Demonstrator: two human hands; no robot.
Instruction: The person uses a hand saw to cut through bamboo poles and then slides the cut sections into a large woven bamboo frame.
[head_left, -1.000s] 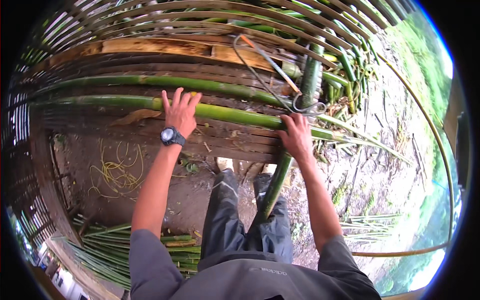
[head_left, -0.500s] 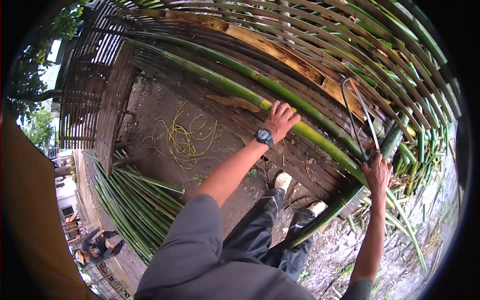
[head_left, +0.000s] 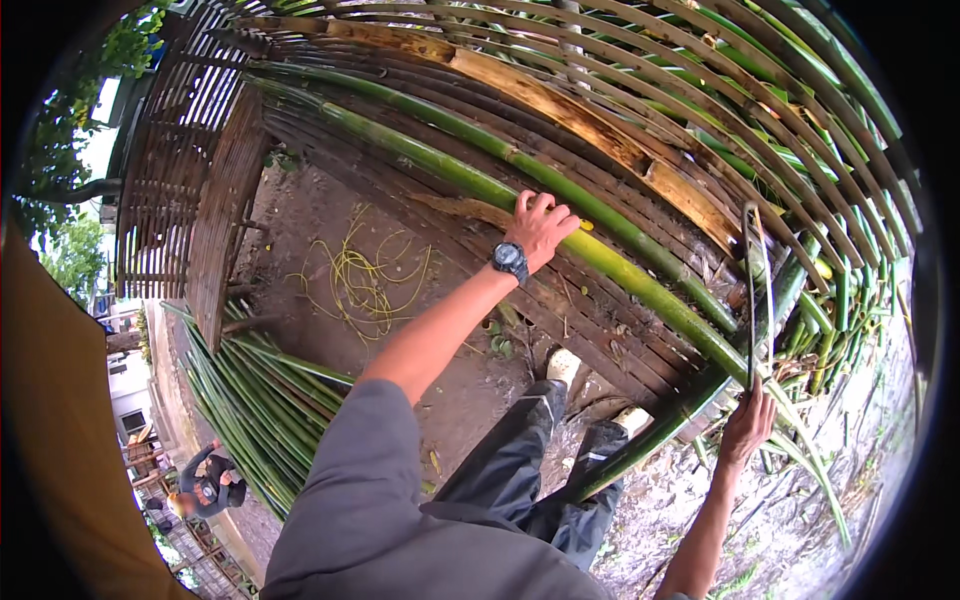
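Observation:
My left hand (head_left: pixel 541 232), with a dark watch at its wrist, is closed over a green bamboo pole (head_left: pixel 645 290) that runs from the far left to the near right. In my right hand (head_left: pixel 748 424) is the handle of a bow saw (head_left: pixel 751 300). The saw's narrow frame and blade extend away from me across the pole's right end; whether the teeth touch the bamboo is not clear. Just beyond lies a second green bamboo pole (head_left: pixel 600 208), parallel to the first. A bamboo piece (head_left: pixel 650 440) slants beneath the right end toward my legs.
Both poles rest on a dark slatted platform (head_left: pixel 590 335) with a split brown bamboo length (head_left: pixel 540 92) behind them. Yellow cord (head_left: pixel 355 285) lies tangled on the dirt. A bundle of bamboo poles (head_left: pixel 265 410) is at left, and a person (head_left: pixel 208 487) is farther off.
My right hand and the saw have come nearer to me, the saw now more upright in view. My left hand appears slightly further left along the pole.

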